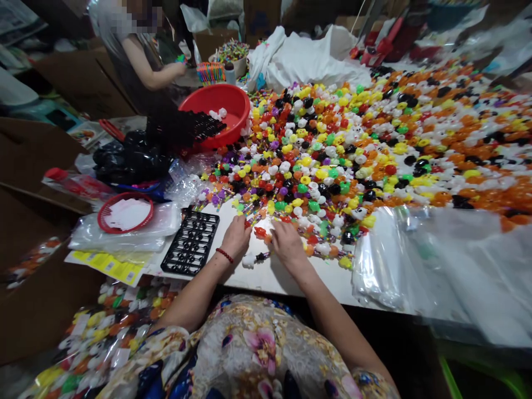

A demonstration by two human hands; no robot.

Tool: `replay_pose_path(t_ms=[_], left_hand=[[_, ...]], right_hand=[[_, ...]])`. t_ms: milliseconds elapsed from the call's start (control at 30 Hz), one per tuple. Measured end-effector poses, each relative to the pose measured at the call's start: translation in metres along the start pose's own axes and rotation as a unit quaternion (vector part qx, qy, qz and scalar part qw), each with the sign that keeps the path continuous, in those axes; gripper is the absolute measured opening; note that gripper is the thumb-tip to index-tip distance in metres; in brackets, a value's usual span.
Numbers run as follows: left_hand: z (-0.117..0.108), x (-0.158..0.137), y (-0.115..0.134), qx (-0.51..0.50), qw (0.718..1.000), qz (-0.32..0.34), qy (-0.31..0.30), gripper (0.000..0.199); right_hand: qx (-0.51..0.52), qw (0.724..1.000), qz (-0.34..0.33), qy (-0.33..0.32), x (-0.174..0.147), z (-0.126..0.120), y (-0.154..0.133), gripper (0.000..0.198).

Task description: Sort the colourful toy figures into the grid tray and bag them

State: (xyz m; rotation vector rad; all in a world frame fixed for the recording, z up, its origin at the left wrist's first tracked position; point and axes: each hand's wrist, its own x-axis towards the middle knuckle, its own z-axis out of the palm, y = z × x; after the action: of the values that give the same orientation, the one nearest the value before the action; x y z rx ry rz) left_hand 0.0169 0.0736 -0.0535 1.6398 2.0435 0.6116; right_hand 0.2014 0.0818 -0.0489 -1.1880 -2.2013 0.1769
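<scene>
My left hand [236, 238], with a red bead bracelet at the wrist, is at the near edge of a heap of small coloured plastic figures [305, 177]. Its fingers are closed together; what they hold is hidden. A little to the right, my right hand [286, 244] has its fingers curled in among the pieces, and I cannot make out what is in them. Between the hands lie a red figure [260, 233] and a white figure [248, 260] next to a dark star-shaped piece [260, 257]. Left of my left hand a black slotted plastic tray [190, 243] lies flat.
A red basin [236, 111] with black trays across its rim stands behind on the left. A small red basket [126, 213] sits on clear bags. Plastic bags [382, 260] cover the table's right front. Another person [141, 61] works at the back left.
</scene>
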Motion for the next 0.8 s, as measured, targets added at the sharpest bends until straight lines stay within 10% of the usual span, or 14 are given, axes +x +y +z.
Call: replay_pose_path(t_ms=[333, 633, 800], left_hand=[[-0.020, -0.002, 0.010, -0.259, 0.958, 0.087, -0.088, 0.023], [-0.018, 0.118, 0.065, -0.099, 0.990, 0.070, 0.078, 0.028], [-0.016, 0.153, 0.086, -0.078, 0.995, 0.052, 0.021, 0.023]], right_hand=[[0.075, 0.995, -0.068, -0.025, 0.019, 0.032, -0.007, 0.043], [0.153, 0.984, 0.090, 0.015, -0.021, -0.006, -0.009, 0.057], [0.193, 0.972, 0.133, -0.004, -0.036, -0.009, -0.011, 0.051]])
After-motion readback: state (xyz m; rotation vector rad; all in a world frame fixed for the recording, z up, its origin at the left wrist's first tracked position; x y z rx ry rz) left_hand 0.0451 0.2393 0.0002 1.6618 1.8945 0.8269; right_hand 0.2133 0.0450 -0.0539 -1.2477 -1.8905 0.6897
